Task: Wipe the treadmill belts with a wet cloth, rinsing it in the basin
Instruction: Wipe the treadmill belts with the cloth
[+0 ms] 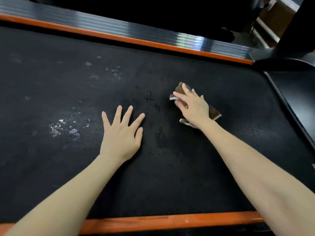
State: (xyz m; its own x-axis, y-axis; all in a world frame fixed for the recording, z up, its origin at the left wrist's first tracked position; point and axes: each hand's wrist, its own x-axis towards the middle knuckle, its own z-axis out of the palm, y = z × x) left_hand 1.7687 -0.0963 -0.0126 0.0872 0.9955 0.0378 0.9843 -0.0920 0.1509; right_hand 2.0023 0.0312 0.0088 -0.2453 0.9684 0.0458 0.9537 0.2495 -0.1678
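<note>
A black textured treadmill belt fills the view, with whitish dusty marks on its left half and darker wet patches near the middle. My right hand presses flat on a folded brown cloth with a white edge, right of the belt's centre. The cloth sticks out past the fingertips and behind the wrist. My left hand lies palm down on the belt with fingers spread, holding nothing, a little left of the cloth.
Orange side strips run along the far edge and the near edge of the belt. A ribbed grey side rail lies beyond the far strip. A black motor cover and upright sit at the right.
</note>
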